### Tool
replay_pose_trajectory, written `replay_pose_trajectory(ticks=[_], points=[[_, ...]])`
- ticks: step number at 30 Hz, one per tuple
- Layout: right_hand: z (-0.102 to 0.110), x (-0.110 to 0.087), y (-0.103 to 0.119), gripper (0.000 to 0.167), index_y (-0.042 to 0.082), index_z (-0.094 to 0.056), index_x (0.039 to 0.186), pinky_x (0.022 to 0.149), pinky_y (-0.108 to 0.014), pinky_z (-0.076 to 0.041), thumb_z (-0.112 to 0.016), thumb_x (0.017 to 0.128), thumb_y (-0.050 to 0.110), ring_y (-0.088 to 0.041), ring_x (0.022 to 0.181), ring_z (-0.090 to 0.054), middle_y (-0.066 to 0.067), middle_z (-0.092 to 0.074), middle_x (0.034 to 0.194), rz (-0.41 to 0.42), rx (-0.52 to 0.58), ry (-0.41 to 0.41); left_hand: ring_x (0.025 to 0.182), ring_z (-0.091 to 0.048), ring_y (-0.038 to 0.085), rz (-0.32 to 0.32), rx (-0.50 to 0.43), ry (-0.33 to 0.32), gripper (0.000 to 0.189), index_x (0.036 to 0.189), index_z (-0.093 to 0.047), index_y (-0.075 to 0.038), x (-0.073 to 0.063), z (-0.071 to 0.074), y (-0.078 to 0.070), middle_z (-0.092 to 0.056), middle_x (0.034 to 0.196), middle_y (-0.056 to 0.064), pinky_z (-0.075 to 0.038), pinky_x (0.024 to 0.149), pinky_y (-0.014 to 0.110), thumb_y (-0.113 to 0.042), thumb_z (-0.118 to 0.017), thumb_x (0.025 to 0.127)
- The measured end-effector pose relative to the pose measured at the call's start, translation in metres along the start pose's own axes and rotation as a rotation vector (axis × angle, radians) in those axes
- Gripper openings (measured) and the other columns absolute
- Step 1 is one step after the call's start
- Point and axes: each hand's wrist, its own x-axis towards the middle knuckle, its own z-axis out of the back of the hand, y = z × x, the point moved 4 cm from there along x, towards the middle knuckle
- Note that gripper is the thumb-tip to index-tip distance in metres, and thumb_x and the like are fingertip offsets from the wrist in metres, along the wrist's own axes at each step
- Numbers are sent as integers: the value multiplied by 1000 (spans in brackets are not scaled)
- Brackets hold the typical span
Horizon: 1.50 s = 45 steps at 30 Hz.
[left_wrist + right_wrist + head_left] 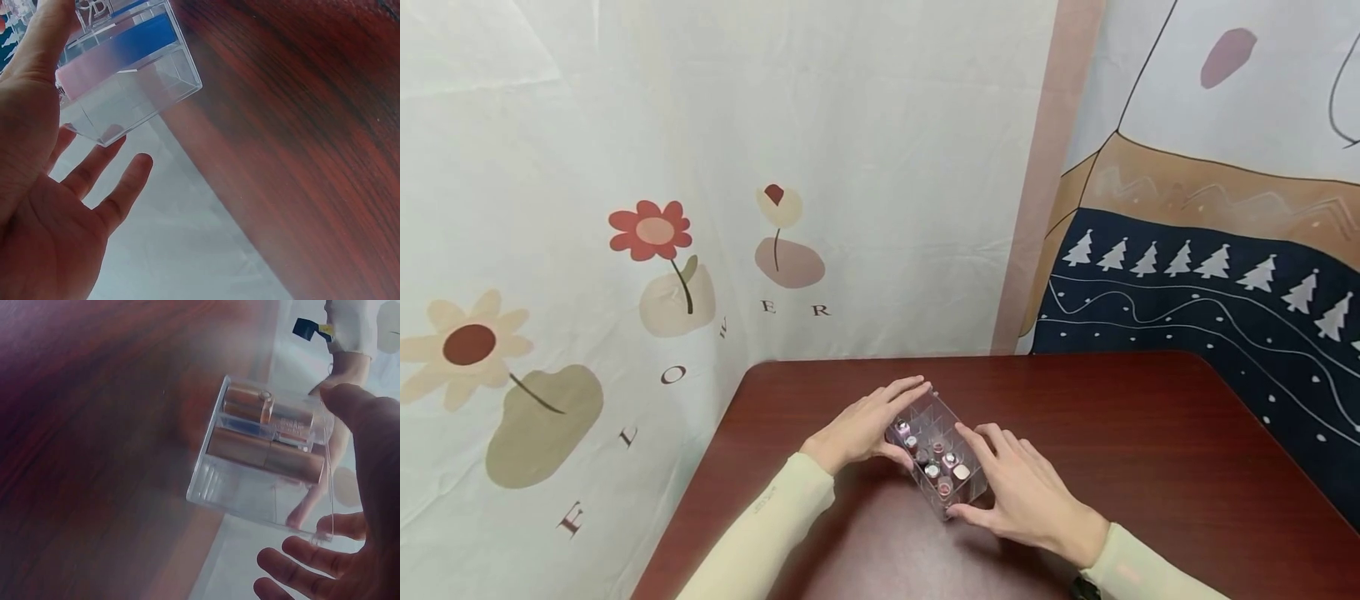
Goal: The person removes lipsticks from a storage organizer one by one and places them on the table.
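Note:
A clear plastic lipstick organizer [934, 408] with divided compartments is between both hands, over the table. Several lipsticks [932, 472] stand in its left and near compartments; the far ones look vacant. My left hand [867, 423] grips the far left side, thumb on the near side wall and fingers at the far corner. With thumb at the near corner and index finger on the right rim, my right hand [1030, 487] holds the other end. A pink-to-blue tube [119, 53] shows through the wall in the left wrist view, and a brownish tube [240, 447] in the right wrist view.
The dark red wooden table [1120, 417] reaches back to a pale flower-printed curtain [895, 167]. At the right hangs a dark blue cloth [1150, 300] with white trees. A small black device [305, 329] sits at the left wrist.

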Motion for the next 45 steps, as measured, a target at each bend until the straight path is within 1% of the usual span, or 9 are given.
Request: replay_pose_trajectory(ticks=[4,8,16,23,30,33,38,42,45], points=[[-3,2,2,125,9,-57,169,85,-40,-65,-95,77,84,-19,104,-71,-4,-71,135,-8,-27,-22,159,-61,37,0,13,-4,133,184,-36,-21,1,0,1,-39,189,6,-63,124,58,-59,-102,75],[-5,2,3,125,4,-57,167,87,-42,-66,-94,77,84,-22,108,-72,-5,-72,134,-15,-51,-34,156,-63,36,8,24,-10,133,184,-37,-23,0,1,1,-41,188,4,-65,121,58,-60,-102,73],[-6,4,-3,124,4,-61,164,85,-41,-64,-97,75,82,-22,105,-73,-7,-72,134,-26,-69,-48,151,-67,36,34,62,-17,135,183,-38,-24,0,2,1,-42,187,3,-67,116,57,-64,-102,72],[-4,7,-9,130,3,-59,168,83,-40,-62,-93,75,87,-21,103,-73,-8,-71,135,-14,-63,-27,148,-69,35,90,100,-31,137,182,-39,-25,-1,5,-3,-46,184,3,-70,109,54,-69,-104,70],[-1,9,-15,132,1,-60,167,77,-36,-58,-92,75,90,-16,89,-65,-8,-68,129,-20,-53,4,147,-70,33,140,132,-52,136,181,-40,-26,-6,2,-9,-47,182,3,-73,100,52,-76,-102,71],[1,9,-18,129,-1,-59,167,75,-35,-59,-94,77,84,-12,83,-57,-8,-66,128,-27,-21,32,147,-70,30,174,134,-64,136,180,-40,-26,-9,-1,-11,-48,180,2,-74,96,50,-79,-101,71],[2,9,-27,123,-3,-54,171,74,-30,-60,-100,80,66,-10,86,-54,-7,-64,128,-63,80,97,145,-70,27,223,100,-83,133,177,-42,-23,-11,-5,-14,-47,176,5,-75,87,47,-79,-101,72],[5,12,-35,117,-2,-53,171,73,-27,-58,-103,81,53,-9,90,-53,-4,-61,122,-63,150,104,144,-71,27,230,68,-98,128,175,-42,-19,-12,-4,-15,-46,176,7,-76,86,44,-72,-104,76],[6,14,-42,113,1,-52,172,76,-27,-60,-103,81,45,-10,93,-57,-4,-62,121,-49,191,103,140,-74,28,222,56,-110,123,173,-44,-13,-13,-2,-14,-48,175,10,-76,89,43,-62,-106,79]])
